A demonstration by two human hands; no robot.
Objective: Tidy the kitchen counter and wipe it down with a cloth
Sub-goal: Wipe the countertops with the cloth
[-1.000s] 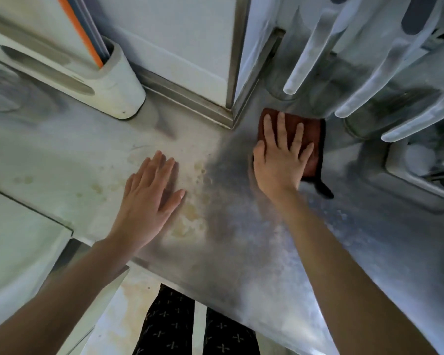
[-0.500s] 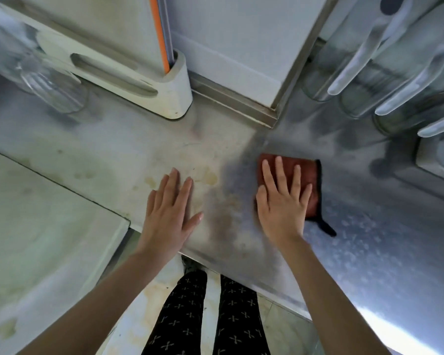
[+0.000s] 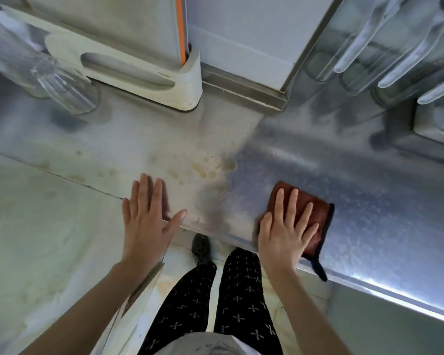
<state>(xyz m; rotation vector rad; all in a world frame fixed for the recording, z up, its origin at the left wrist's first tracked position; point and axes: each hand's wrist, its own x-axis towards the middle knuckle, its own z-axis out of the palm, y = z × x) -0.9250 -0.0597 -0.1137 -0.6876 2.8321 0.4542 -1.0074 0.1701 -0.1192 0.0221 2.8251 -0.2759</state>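
A rust-brown cloth [image 3: 315, 206] with a dark edge lies flat on the steel counter [image 3: 369, 190], close to its front edge. My right hand [image 3: 286, 226] presses on the cloth with straight, spread fingers. My left hand [image 3: 145, 221] lies flat on the counter to the left, fingers straight, holding nothing. Yellowish stains [image 3: 203, 167] mark the counter between and beyond the two hands.
A white cutting-board stand [image 3: 149, 73] with an orange-edged board sits at the back. An upturned glass [image 3: 64, 88] stands at the back left. Clear jars [image 3: 356, 73] and a white container [image 3: 436, 124] crowd the back right. A pale surface [image 3: 36, 226] adjoins on the left.
My right hand has dragged the cloth from the back corner toward the counter's front edge. My left hand has also slid back to the front edge.
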